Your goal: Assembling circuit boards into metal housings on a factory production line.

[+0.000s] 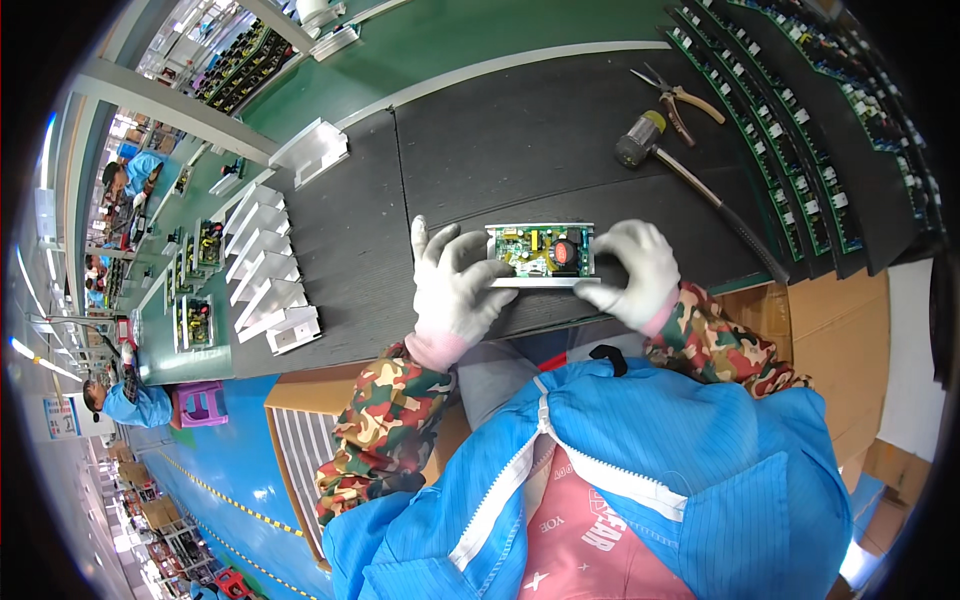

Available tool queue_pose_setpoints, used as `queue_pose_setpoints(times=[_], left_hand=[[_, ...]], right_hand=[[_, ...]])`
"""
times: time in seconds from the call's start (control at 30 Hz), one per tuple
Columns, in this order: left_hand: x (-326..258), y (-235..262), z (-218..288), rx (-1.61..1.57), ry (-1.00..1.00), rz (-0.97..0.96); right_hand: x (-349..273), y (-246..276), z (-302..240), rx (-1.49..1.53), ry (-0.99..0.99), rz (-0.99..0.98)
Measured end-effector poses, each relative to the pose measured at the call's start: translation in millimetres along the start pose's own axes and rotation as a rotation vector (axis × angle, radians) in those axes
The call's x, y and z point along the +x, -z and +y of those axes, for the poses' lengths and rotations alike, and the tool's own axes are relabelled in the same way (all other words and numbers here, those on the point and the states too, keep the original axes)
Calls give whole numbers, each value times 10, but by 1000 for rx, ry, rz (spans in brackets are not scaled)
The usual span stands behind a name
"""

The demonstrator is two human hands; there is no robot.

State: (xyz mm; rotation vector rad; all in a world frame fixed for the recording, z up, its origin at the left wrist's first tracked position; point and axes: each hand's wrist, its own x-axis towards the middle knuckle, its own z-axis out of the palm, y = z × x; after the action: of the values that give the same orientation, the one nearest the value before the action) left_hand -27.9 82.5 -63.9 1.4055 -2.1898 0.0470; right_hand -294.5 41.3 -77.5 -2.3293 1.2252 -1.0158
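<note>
Both hands gloved, white. Left hand (455, 285) and right hand (635, 270) hold a green board (540, 250) in a metal tray, one hand at each end, at near edge of dark mat (480, 150) on desk. Left grip: fingers curled on board's left end, thumb near front lip. Right grip: fingers closed over right end. Board lies flat, approx. centred btwn hands. Mallet (640, 140) and pliers (680, 100) lie well apart, far right. Metal brackets (265, 270) stacked in a row at left. Racks of boards (790, 130) along right.
</note>
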Motion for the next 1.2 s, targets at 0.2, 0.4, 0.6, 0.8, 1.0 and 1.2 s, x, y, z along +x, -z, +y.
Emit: queue_pose_setpoints(times=[0.2, 0.4, 0.6, 0.8, 1.0, 1.2], left_hand=[[113, 13, 46, 82, -78, 12], [222, -10, 110, -78, -145, 18], [333, 102, 118, -40, -220, -96], [308, 381, -631, 48, 122, 518], [18, 80, -1155, 129, 390, 661], [85, 124, -1133, 95, 354, 630]], right_hand=[[-38, -117, -88, -7, 11, -88], [50, -10, -194, -90, 126, -77], [549, 121, -355, -163, 249, -435], [1629, -44, -298, -243, 320, -520], [3365, -1209, -306, -240, 275, -312], [4336, -2455, -182, -252, 234, -318]])
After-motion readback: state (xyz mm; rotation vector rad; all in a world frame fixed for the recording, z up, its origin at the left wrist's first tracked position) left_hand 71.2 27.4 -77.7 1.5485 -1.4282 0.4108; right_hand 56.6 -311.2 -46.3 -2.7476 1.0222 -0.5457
